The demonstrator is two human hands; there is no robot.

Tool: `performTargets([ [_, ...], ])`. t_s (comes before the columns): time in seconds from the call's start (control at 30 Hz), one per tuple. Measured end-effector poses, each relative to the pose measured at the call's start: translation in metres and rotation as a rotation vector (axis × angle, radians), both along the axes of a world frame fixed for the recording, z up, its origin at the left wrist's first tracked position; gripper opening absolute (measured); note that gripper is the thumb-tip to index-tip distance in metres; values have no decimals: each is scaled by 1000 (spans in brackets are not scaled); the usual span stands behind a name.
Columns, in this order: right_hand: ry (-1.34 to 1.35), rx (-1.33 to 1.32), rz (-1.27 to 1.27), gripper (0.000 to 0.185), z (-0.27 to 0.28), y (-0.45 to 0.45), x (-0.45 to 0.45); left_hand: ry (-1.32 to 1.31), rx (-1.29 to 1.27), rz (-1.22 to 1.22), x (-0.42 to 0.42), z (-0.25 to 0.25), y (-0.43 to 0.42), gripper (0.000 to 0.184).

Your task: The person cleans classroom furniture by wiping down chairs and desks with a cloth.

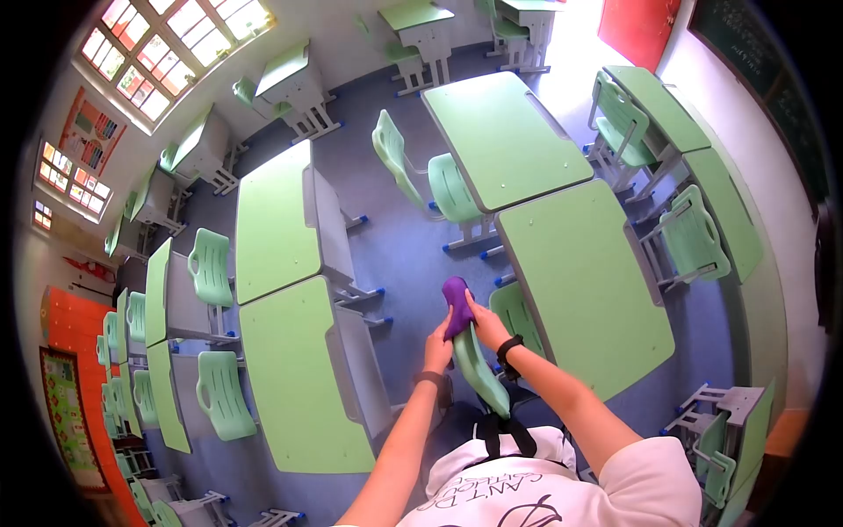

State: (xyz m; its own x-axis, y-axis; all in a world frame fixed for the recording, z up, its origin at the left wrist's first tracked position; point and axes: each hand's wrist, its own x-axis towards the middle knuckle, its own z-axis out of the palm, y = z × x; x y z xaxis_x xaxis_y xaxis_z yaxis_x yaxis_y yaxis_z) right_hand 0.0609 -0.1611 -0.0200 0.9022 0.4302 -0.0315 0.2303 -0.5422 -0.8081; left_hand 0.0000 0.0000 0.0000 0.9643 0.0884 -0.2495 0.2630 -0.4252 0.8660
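Observation:
A purple cloth (455, 303) is bunched up between my two hands in the middle of the view. My left hand (439, 344) grips its near left side, and my right hand (486, 321) holds it from the right, fingers closed on it. Just below the cloth is the upper end of a green plastic chair back (481, 373), seen nearly edge-on. Whether the cloth touches the chair back, I cannot tell. Part of the chair's green seat (515, 309) shows beside the right-hand desk.
Green-topped desks (580, 281) stand close on my right, and another pair (303, 378) on my left. Blue-grey floor (395, 255) runs between them. More desks and chairs (224, 395) line the room, with windows (171, 48), a red door (639, 31) and a chalkboard (755, 66).

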Motion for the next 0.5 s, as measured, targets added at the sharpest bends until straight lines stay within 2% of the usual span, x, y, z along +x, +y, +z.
performTargets([
  [0.07,-60,56,6,83,-5,2,-10,-45,-11,-30,-7,-2,11,76],
  [0.1,-59,-2,41,82,1,-30,-22,-127,-30,-59,-15,-4,-12,75],
  [0.17,-11,-1,125,79,-11,-31,-45,-240,50,-99,-36,-1,1,73],
  [0.2,140,27,117,79,2,-27,-60,-235,48,-99,-46,8,5,76],
  [0.3,102,51,121,81,-7,-33,-86,-83,44,-65,-67,24,-4,79],
  [0.5,168,76,157,79,2,-48,-119,-167,67,-71,-107,30,-12,82],
])
